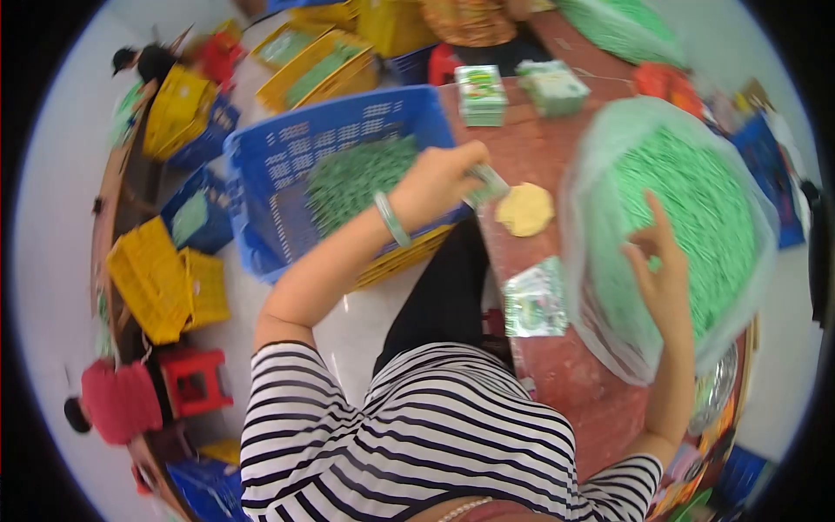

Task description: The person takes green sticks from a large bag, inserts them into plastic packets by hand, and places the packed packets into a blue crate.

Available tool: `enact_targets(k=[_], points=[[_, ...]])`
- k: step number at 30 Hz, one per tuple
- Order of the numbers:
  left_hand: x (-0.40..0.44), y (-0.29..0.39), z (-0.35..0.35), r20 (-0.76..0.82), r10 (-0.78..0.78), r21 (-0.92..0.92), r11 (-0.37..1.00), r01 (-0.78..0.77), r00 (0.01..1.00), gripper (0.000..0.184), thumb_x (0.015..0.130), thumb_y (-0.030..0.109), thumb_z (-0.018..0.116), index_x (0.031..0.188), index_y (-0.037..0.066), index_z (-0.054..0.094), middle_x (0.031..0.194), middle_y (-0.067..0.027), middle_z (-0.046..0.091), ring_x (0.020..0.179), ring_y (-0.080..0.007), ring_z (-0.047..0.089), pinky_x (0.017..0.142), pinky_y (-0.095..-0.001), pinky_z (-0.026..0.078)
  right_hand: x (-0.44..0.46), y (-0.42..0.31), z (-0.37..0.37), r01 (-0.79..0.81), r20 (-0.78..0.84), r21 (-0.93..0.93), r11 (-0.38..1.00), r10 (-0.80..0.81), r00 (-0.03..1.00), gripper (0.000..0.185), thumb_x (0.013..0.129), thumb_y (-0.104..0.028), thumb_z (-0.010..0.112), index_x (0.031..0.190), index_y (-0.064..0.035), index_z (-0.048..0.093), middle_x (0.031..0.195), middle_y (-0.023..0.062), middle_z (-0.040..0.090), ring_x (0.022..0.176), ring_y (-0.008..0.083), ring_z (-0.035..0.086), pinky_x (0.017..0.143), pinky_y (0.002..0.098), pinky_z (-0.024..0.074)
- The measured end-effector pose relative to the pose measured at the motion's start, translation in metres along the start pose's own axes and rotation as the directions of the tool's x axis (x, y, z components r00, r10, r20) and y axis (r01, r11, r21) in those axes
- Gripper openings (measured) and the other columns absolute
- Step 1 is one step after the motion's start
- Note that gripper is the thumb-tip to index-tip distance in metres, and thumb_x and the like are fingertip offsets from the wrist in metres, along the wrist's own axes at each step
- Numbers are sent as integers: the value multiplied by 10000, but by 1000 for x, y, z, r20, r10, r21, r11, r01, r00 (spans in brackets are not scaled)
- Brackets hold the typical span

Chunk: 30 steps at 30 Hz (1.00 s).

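My left hand (444,178), a bangle on its wrist, pinches a small pale packet (492,184) above the table's left edge. Near that packet lies a round yellow piece (525,210), its kind unclear. My right hand (659,265) is over a large clear plastic bag (584,252) full of thin green strips (696,209). Its index finger is stretched out and its fingers are apart, with nothing visible in them. A silver-and-green printed pouch (535,300) lies flat on the table nearer my body. Beneath my left forearm stands a blue crate (261,161) with dark green pieces (357,178) inside.
The red table (600,418) carries a stack of printed packets (481,96) and a second pile (553,87) at its far end. Yellow crates (317,74) stand beyond the blue one. Other people (126,400) sit at the left and far end. Another green-filled bag (622,30) is farther back.
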<state>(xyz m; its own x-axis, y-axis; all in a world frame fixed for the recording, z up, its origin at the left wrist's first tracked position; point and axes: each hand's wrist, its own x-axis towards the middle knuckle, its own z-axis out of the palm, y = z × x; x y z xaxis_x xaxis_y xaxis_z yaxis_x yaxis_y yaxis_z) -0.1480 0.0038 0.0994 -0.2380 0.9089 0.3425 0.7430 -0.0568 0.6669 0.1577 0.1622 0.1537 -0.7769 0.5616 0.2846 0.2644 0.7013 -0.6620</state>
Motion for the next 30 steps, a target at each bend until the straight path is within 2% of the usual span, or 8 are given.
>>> enact_targets(k=[3,12,19,25,27,28,29,30], points=[[-42,-120,-65,-39,-235,568,794,215,971,244,812,83,652,1047,111,713,903,-170,684,827,-358,666,735,-427,532,3,18,-6,-70,-18,-92,993,69,997,594,825,52,660,1384,-81,508,834,47,598,703,130,539,676,251,463],[-206,-383,-93,-135,-933,628,180,757,333,226,866,142,573,1008,48,722,1052,-213,683,980,-370,669,853,-429,540,25,42,-16,-131,90,-409,903,183,979,469,850,98,602,1293,-55,576,886,55,556,740,149,496,696,268,430],[-251,-364,-62,242,-968,824,240,513,65,281,891,235,582,1074,74,721,1119,-99,697,1001,-286,676,827,-381,556,37,61,-13,-194,90,-488,851,270,959,458,893,76,568,1330,-60,552,907,75,565,768,167,510,727,283,440],[-302,-403,-24,549,-792,601,151,785,-267,638,873,523,597,1209,-18,624,1331,-208,560,1195,-347,556,1028,-458,422,25,64,-14,-206,71,-462,863,267,961,454,886,62,588,1322,-62,563,928,92,581,787,187,538,744,288,450],[-269,-348,-46,587,-793,438,138,888,-166,646,893,513,571,1277,-6,575,1375,-212,520,1210,-350,542,1065,-446,394,18,60,-14,-223,50,-442,869,272,961,449,874,58,603,1306,-63,576,992,115,612,858,210,590,775,298,476],[-282,-377,-48,698,-705,596,472,649,-128,527,918,437,549,1268,46,596,1339,-188,558,1192,-358,549,1031,-460,424,16,56,-13,-242,11,-427,871,273,962,448,867,55,612,1298,-65,582,1034,128,627,906,223,615,791,305,490],[-248,-367,-51,798,-575,596,797,97,-179,430,920,361,534,1263,111,609,1301,-149,591,1151,-350,575,976,-460,464,10,52,-18,-309,-23,-381,872,325,946,447,861,41,624,1290,-77,588,1115,137,630,983,242,630,807,321,514],[-238,-352,-60,836,-549,534,809,-246,8,360,913,311,525,1194,126,652,1191,-136,649,1072,-344,613,916,-441,492,7,46,-25,-318,-51,-442,839,331,942,441,857,26,635,1281,-87,594,1090,131,624,952,242,628,795,322,521]])
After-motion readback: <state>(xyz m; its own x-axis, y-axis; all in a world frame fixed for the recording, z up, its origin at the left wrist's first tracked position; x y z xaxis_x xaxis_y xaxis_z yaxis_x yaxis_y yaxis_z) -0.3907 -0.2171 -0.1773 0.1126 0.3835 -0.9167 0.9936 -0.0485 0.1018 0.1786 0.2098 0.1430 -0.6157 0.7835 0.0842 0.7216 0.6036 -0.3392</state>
